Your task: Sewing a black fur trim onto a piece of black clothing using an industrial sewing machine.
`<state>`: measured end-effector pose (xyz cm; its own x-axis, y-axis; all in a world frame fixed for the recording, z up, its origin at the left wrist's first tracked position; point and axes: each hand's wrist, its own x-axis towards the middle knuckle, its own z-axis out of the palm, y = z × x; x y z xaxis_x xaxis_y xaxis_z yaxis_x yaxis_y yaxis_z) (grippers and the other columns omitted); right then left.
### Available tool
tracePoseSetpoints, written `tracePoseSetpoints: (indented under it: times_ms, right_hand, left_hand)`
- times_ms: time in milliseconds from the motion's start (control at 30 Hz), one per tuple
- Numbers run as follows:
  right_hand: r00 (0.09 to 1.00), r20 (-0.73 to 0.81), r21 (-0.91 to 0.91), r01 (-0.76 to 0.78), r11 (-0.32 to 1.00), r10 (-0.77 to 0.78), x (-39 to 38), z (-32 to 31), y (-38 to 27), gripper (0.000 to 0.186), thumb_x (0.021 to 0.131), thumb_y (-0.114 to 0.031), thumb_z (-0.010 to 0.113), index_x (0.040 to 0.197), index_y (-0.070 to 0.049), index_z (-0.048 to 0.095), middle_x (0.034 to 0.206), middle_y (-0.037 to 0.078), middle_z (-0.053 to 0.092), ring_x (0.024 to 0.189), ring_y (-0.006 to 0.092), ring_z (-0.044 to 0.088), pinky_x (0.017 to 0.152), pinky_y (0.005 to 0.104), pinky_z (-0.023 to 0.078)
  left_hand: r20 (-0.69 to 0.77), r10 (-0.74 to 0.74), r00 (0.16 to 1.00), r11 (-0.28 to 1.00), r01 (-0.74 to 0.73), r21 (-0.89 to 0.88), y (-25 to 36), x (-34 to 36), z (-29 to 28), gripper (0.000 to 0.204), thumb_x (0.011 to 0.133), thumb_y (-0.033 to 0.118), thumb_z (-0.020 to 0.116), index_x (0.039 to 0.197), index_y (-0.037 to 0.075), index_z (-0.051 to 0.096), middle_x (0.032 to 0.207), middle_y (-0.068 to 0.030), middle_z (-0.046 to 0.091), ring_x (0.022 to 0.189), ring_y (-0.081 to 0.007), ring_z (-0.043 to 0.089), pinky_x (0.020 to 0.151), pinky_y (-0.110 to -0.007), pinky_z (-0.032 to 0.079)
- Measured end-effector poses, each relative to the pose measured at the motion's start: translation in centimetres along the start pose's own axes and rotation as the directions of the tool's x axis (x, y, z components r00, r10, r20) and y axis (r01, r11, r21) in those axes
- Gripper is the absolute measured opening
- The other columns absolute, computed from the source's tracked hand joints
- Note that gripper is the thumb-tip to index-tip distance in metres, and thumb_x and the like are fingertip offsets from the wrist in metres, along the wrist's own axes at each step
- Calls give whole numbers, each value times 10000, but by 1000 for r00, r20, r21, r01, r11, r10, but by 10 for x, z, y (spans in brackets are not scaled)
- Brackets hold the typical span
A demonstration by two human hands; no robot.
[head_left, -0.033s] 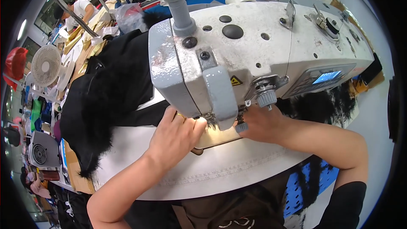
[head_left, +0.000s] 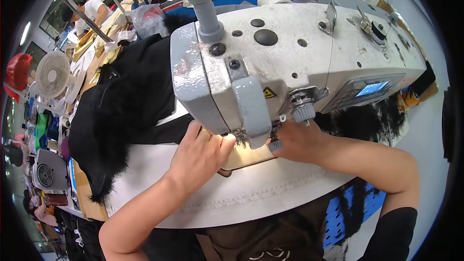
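A white industrial sewing machine (head_left: 280,62) stands over the work, its needle area lit from below. My left hand (head_left: 200,149), a ring on one finger, is closed at the left of the needle, its curled fingers on a strip of black fabric (head_left: 171,130). That strip runs left to a large black garment piece with furry trim (head_left: 111,111). Right of the needle, my right hand (head_left: 299,140) reaches in behind the thread tension knob (head_left: 304,112); its fingertips are hidden by machine parts. A little black fur shows between the hands, under the machine head.
The white machine table (head_left: 251,198) has a printed ruler along its front. More black fur (head_left: 362,120) lies right of my right hand. A blue perforated basket (head_left: 353,212) is below the table edge. A white fan (head_left: 53,74) stands left; a person (head_left: 92,12) works beyond.
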<state>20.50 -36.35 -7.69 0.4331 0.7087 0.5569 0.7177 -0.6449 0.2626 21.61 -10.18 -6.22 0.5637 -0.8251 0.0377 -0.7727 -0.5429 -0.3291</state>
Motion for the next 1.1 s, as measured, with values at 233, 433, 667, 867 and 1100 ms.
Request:
tracePoseSetpoints:
  times_ms: [233,433,667,867,1100]
  right_hand:
    - [990,133,74,-54,996,44,-13,15,0,99,613,-159,692,597,-73,645,912,108,548,851,295,613,578,388,522]
    - [993,114,102,-53,993,41,-15,29,3,70,621,-150,672,578,-106,638,874,76,550,723,265,634,544,390,518]
    - [972,222,82,-91,993,71,-14,30,1,81,631,-145,679,578,-104,634,878,86,567,706,262,648,549,412,519]
    - [989,130,83,-81,993,69,0,20,7,85,661,-142,688,603,-92,650,848,94,594,692,272,647,539,416,518]
    - [862,476,220,-308,925,174,-8,14,10,59,763,-124,673,760,-76,708,925,67,682,858,282,701,672,412,564]
  left_hand:
    - [1,20,1000,996,-20,82,-3,3,5,26,909,176,624,895,176,602,773,-8,621,915,-197,626,989,-388,406]
    - [-80,-2,997,1000,2,-5,-6,4,-2,42,909,168,627,907,179,668,797,0,647,936,-188,621,988,-379,407]
    - [-76,-31,997,998,27,-50,-10,6,4,44,828,169,662,786,172,648,764,8,640,923,-174,623,948,-371,412]
    - [-71,-28,997,995,21,-95,-13,2,9,48,824,169,678,807,162,633,834,-2,635,908,-178,619,904,-359,411]
    - [-121,4,993,994,-18,-109,-11,4,3,91,848,174,676,925,133,649,917,-19,593,958,-203,593,829,-368,420]
